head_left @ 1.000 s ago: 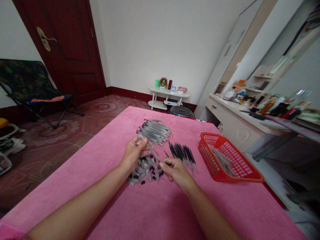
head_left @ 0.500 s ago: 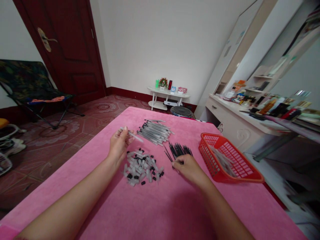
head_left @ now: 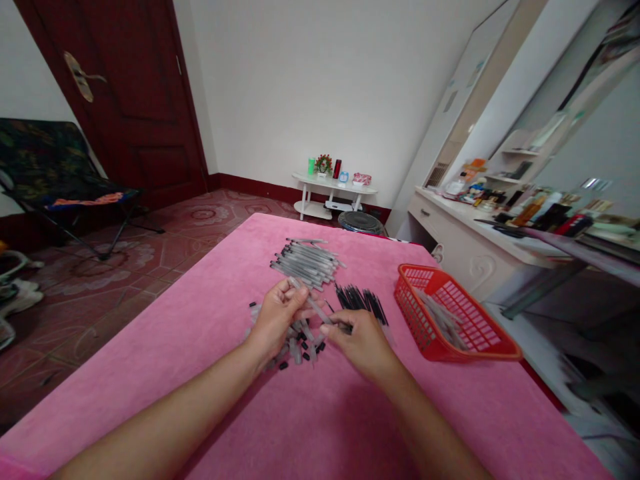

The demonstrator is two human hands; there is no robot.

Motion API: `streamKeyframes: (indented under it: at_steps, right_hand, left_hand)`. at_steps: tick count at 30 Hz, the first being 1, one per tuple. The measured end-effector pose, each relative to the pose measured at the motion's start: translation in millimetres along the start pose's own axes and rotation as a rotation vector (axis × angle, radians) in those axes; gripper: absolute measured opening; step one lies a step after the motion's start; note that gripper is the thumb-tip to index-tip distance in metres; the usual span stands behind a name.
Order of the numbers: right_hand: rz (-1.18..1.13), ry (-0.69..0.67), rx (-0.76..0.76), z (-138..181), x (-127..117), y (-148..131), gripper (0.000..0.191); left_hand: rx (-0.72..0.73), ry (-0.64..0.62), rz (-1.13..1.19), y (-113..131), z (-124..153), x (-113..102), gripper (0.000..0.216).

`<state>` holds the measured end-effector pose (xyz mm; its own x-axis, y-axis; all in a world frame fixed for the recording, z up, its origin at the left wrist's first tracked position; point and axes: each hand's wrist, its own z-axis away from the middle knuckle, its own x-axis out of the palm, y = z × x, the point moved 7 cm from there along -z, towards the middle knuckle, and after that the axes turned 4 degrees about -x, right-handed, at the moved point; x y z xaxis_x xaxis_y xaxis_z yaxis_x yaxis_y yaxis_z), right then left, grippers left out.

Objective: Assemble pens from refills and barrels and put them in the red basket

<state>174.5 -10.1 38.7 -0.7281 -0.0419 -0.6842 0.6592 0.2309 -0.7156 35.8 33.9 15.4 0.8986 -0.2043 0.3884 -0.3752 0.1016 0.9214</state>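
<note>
My left hand (head_left: 277, 317) pinches a clear pen barrel (head_left: 317, 304), which slants down to the right above a heap of clear caps and small black plugs (head_left: 297, 351). At the barrel's lower end, my right hand (head_left: 364, 341) is closed with its thumb and fingertips together. A thin black refill, mostly hidden by the fingers, appears to be in it; whether its tip is inside the barrel I cannot tell. Just beyond the right hand lies a bunch of black pen refills (head_left: 361, 298). Behind both hands is a stack of translucent pen barrels with dark ends (head_left: 306, 261).
A red plastic basket (head_left: 425, 337) holding clear pieces (head_left: 443, 317) stands at the table's right side. Pink cloth (head_left: 280, 427) covers the table. To the right is a dresser (head_left: 450, 237) with bottles; a folding chair (head_left: 65, 173) stands at the left.
My left hand has brought the pen barrel right and nearer, over the caps. My right hand has drawn slightly left from the refills, and both hands now meet at the barrel.
</note>
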Motion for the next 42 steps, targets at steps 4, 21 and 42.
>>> streamKeyframes:
  at_steps: [4,21,42]
  right_hand:
    - [0.031,0.071,0.031,-0.7,-29.8,3.2,0.026]
    - [0.354,0.263,0.159,6.8,-127.2,52.2,0.027]
    - [0.111,-0.058,-0.065,-4.5,-9.0,16.1,0.018]
  left_hand:
    - [0.11,-0.06,-0.268,8.3,-4.1,-1.4,0.038]
    - [0.476,-0.14,-1.225,7.0,-55.8,-44.5,0.044]
    - [0.321,-0.239,-1.324,5.7,-68.9,-70.3,0.024]
